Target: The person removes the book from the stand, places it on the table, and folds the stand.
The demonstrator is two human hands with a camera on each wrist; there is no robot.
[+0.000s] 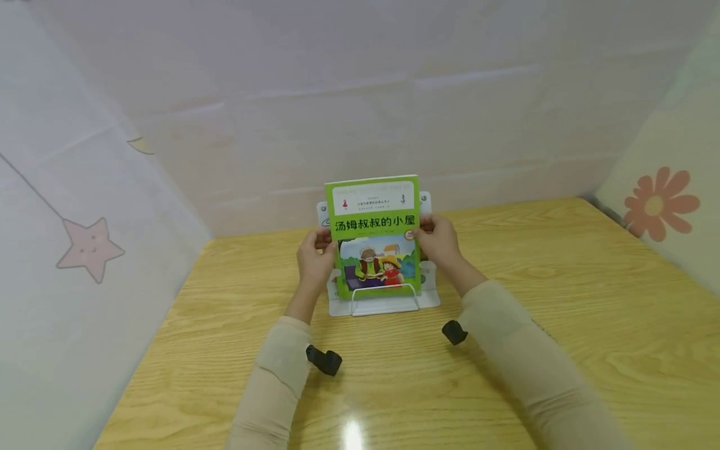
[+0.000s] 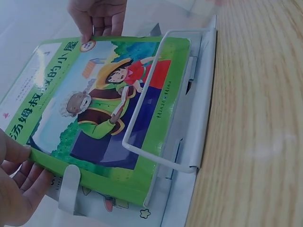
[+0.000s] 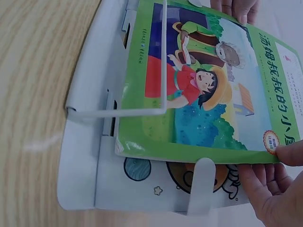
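Note:
A green storybook (image 1: 378, 231) with an illustrated cover stands leaning back on a white book stand (image 1: 430, 290). My left hand (image 1: 315, 259) pinches the book's left edge, thumb on the cover and fingers curled behind. On the opposite edge my right hand (image 1: 441, 240) has the same pinch, its thumb (image 3: 289, 153) beside the round badge on the cover. The stand's white wire bar (image 2: 142, 101) crosses in front of the book's lower part. White side tabs (image 3: 202, 182) of the stand reach up to the book's edges. The stand's back panel is mostly hidden behind the book.
The stand rests on a wooden table (image 1: 236, 350) near its back edge. Behind it hangs a pale cloth backdrop (image 1: 360, 112). Black wrist devices (image 1: 326, 360) jut from both sleeves over the table.

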